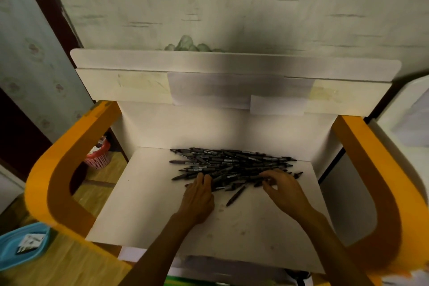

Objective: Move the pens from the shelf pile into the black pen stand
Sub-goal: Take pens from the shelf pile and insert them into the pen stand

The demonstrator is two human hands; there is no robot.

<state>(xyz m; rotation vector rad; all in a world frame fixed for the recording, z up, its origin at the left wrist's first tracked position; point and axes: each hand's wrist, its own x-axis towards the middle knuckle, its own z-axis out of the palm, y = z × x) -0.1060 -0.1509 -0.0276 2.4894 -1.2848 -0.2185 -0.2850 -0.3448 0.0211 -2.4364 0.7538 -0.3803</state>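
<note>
**Hidden, cropped or unclear**

Left hand [197,199]: its fingertips lie among the pens [232,165], so any grip there is unclear. Right hand [282,189]: fingers curl over the pile's near right edge, and what they hold cannot be told. Pen labels are too small to read. Both forearms run off the bottom edge. The blue tub [22,247], near left, is cropped.

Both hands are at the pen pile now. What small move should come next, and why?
Probably close the right hand on the few pens under its curled fingers and lift them. Both hands already rest on the near edge of the pen pile, the left hand flat. The pen stand is not in view.
</note>
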